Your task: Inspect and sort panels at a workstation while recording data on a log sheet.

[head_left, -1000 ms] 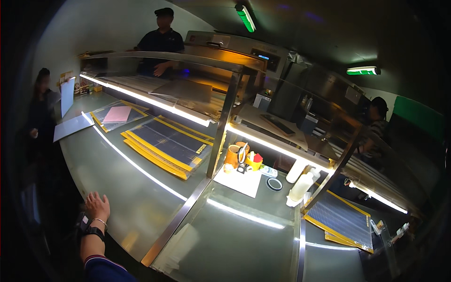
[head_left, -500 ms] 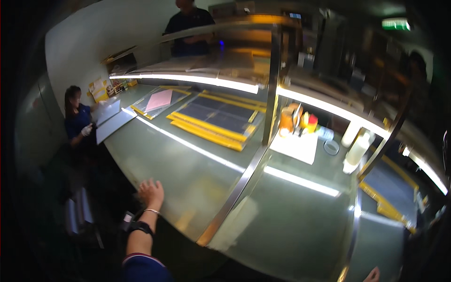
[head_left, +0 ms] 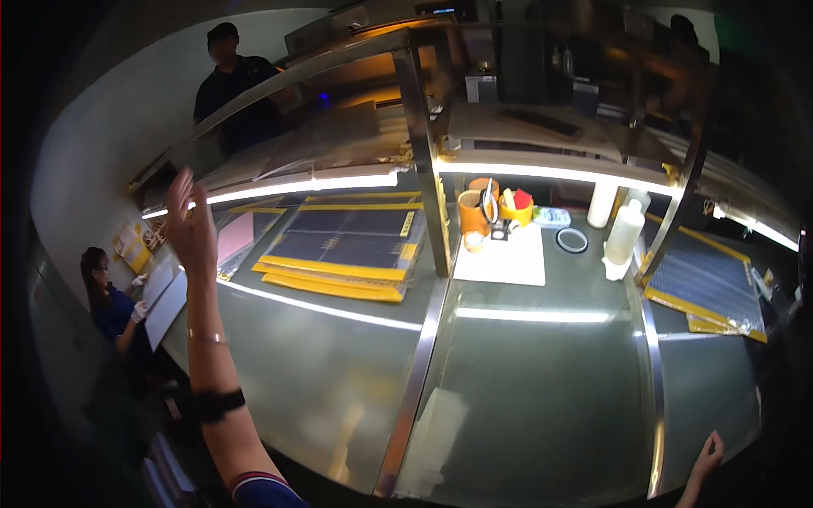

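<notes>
My left hand (head_left: 191, 227) is raised in front of the far-left part of the glass-topped table, fingers stretched upward and apart from the thumb, holding nothing. Behind it, partly covered, lies a pink sheet (head_left: 236, 234). To its right is a stack of dark panels with yellow borders (head_left: 339, 239). Low at the right edge, my right hand (head_left: 708, 455) hovers over the right-hand table section. Its fingers are loosely bent, with nothing seen in them. The nearest object is another yellow-edged panel (head_left: 703, 271), farther back.
A metal post (head_left: 420, 161) and lit shelf divide the table. Behind the middle section stand an orange container (head_left: 474, 213), a white board (head_left: 508, 258), a tape roll (head_left: 572, 240) and a bottle (head_left: 625, 233). A person (head_left: 110, 296) holds pale sheets at left; another person (head_left: 237, 93) stands behind.
My left hand has lifted off the table's near edge and reached up and away to the left. My right hand has come farther into view. The view has turned rightward.
</notes>
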{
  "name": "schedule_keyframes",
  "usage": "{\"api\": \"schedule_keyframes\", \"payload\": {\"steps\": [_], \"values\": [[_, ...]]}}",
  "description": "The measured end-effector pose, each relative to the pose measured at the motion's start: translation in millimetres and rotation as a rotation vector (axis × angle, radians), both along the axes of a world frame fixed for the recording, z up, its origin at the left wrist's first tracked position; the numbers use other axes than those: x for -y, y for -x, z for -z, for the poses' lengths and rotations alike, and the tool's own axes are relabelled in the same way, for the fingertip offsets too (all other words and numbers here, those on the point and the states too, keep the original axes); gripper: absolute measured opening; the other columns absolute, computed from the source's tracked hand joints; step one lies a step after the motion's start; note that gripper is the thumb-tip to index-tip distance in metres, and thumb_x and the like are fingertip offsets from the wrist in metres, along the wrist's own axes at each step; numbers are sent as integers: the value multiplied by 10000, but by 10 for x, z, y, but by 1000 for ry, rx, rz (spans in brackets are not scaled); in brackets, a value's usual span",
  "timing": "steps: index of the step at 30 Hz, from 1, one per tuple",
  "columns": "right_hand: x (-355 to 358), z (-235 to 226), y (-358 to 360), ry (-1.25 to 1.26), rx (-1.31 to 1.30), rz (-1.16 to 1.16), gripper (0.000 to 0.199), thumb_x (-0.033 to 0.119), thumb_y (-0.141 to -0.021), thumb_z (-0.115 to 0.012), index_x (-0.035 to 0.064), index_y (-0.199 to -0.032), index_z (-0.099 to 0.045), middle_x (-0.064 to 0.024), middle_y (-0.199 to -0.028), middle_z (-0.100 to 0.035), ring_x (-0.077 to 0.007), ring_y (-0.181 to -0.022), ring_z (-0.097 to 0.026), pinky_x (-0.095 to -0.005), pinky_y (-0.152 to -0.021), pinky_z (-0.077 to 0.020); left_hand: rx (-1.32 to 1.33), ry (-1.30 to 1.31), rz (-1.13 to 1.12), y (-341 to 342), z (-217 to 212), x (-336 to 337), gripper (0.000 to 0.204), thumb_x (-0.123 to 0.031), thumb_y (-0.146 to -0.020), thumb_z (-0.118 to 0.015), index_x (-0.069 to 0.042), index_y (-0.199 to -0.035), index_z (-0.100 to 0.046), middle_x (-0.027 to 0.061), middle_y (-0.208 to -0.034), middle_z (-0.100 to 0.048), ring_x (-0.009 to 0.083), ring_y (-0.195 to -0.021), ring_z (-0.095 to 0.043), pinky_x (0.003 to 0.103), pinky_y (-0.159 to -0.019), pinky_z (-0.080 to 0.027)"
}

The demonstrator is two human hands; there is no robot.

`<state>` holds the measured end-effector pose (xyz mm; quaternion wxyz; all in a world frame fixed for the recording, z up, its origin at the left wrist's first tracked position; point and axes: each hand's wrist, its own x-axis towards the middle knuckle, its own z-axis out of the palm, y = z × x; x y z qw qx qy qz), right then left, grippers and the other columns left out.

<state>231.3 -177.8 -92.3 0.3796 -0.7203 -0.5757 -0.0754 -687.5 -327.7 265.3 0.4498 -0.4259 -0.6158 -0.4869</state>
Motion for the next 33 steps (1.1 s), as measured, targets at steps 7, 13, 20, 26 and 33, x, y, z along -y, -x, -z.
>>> {"api": "schedule_keyframes", "payload": {"steps": [7,13,20,26,33], "values": [[179,-437,700,66,30,98,278,251,-856,-604,23,-1003,-668,-149,-982,-662,-273,-904,-630,-349,-812,-488,225,455,-8,508,58,-1559,486,-417,-923,-407,-57,-1229,-521,153,-1255,-526,309,-1165,-493,399,-992,-368],[271,-478,791,60,45,165,279,234,-839,-625,1,-986,-671,-168,-948,-668,-289,-861,-640,-345,-780,-498,8,584,-313,471,423,-2149,561,-551,-900,-359,-80,-1021,-639,155,-993,-644,314,-917,-623,411,-801,-474],[265,-538,810,53,68,152,276,252,-836,-619,15,-961,-684,-151,-945,-672,-285,-885,-634,-351,-801,-489,329,680,-252,316,200,-1697,711,-665,-865,-296,-72,-814,-683,147,-822,-661,303,-818,-632,393,-731,-474],[97,-403,628,68,4,177,294,292,-842,-607,47,-984,-684,-135,-988,-665,-284,-924,-623,-348,-821,-480,276,679,-36,257,229,-1253,524,-528,-868,-446,-65,-938,-682,158,-941,-656,285,-898,-619,369,-811,-467],[54,-439,529,64,45,162,296,279,-853,-579,50,-1018,-668,-133,-1027,-654,-285,-962,-610,-353,-848,-468,-261,760,-286,-100,402,-1142,274,-153,-714,-629,-79,-977,-641,164,-979,-638,268,-943,-604,377,-838,-472]]}}
